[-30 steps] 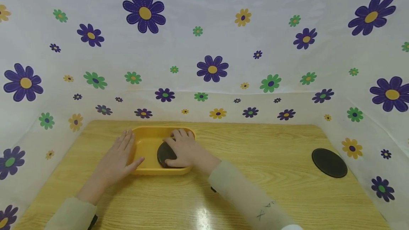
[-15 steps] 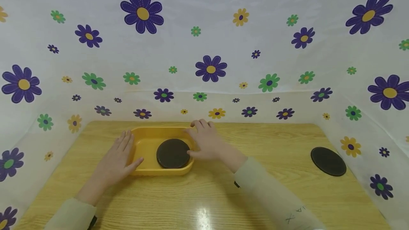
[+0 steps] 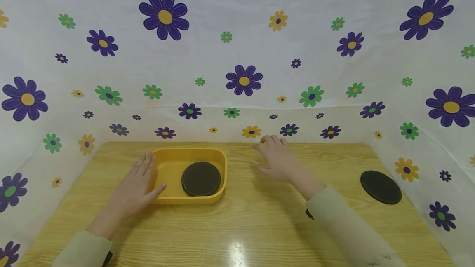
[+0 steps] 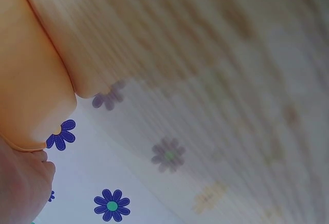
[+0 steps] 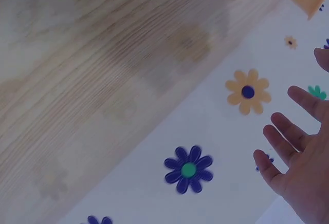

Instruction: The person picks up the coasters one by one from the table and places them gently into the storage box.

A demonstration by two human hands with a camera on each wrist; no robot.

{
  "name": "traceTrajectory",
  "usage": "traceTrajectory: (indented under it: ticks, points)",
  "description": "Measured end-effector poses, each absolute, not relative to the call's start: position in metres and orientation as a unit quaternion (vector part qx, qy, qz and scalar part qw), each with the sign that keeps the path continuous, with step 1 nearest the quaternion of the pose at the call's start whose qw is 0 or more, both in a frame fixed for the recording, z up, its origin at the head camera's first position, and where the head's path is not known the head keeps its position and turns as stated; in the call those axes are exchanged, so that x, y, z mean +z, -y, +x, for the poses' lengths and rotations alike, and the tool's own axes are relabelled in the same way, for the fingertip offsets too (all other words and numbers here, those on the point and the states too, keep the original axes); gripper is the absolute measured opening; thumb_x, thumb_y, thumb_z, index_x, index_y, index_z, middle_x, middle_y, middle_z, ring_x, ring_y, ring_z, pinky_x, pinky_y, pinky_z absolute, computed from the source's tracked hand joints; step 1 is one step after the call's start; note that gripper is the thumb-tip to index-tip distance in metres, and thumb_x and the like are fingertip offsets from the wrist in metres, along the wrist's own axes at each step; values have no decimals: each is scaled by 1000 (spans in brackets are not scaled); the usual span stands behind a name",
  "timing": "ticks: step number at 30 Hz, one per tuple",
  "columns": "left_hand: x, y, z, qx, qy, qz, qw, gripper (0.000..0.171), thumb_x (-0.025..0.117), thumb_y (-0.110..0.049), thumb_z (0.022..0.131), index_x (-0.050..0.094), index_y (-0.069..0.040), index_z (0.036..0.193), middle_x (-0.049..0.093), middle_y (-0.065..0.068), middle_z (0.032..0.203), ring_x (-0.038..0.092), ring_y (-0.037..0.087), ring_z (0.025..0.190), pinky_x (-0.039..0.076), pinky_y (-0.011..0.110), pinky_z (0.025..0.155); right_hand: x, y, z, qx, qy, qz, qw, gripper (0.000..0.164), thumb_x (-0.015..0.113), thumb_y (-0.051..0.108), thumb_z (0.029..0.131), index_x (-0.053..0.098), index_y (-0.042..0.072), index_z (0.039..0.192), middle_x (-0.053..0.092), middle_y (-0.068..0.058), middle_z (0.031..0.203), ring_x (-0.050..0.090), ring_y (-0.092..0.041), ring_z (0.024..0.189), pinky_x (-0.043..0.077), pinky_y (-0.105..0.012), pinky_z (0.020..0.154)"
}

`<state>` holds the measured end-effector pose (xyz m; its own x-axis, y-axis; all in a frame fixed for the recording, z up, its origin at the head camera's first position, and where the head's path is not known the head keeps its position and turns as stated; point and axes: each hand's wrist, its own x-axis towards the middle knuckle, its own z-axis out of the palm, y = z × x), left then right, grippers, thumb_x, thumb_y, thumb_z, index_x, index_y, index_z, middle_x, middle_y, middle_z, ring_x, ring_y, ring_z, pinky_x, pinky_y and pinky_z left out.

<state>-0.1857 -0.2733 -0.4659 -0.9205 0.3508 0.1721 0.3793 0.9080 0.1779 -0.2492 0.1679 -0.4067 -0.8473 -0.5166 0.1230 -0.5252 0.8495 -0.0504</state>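
A yellow tray (image 3: 167,176) stands on the table, left of the middle, with a black disc (image 3: 201,179) lying flat in its right half. My left hand (image 3: 135,186) rests against the tray's left end, fingers straight and thumb over the near rim. In the left wrist view, part of that hand (image 4: 23,183) touches the tray's wall (image 4: 36,70). To the right of the tray, apart from it, my right hand (image 3: 278,160) is over the table with fingers spread and nothing held. The right wrist view shows this hand (image 5: 306,152) with its fingers apart.
A second black disc (image 3: 381,187) lies at the right side of the wooden table (image 3: 208,234). White cloth (image 3: 208,61) with printed flowers surrounds the table at the back and both sides.
My right hand has let go of the black disc in the tray and moved right, out past the tray's rim. The left hand has stayed at the tray's left end.
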Motion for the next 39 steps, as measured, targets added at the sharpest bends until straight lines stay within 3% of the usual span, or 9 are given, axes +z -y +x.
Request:
traceTrajectory:
  ticks: [6,19,32,39]
  points:
    - [-465,274,-184,-102,974,-186,76,92,55,-52,106,25,14,162,16,31,174,19,52,161,-1,40,137,-404,-204,-245,36,968,242,57,59,71,39,99,58,10,149,54,-22,143,49,-43,135,43,-65,112]
    - [-467,277,-183,-103,973,-188,79,92,55,-52,106,25,14,162,16,32,174,19,51,161,-10,30,134,-407,-283,-231,59,976,201,67,53,71,29,100,61,1,143,55,-28,137,51,-47,129,45,-66,111]
    - [-465,274,-184,-111,974,-183,67,92,55,-52,106,24,13,162,16,31,174,19,52,161,0,41,138,-411,-352,-212,20,987,154,50,55,71,33,100,62,0,142,57,-33,135,55,-52,124,46,-71,106]
    - [-465,273,-186,-108,976,-181,61,92,53,-54,107,22,12,163,15,30,175,18,51,162,4,45,138,-418,-383,-200,8,989,138,57,54,71,34,99,63,-1,139,60,-32,131,57,-51,117,48,-70,94]
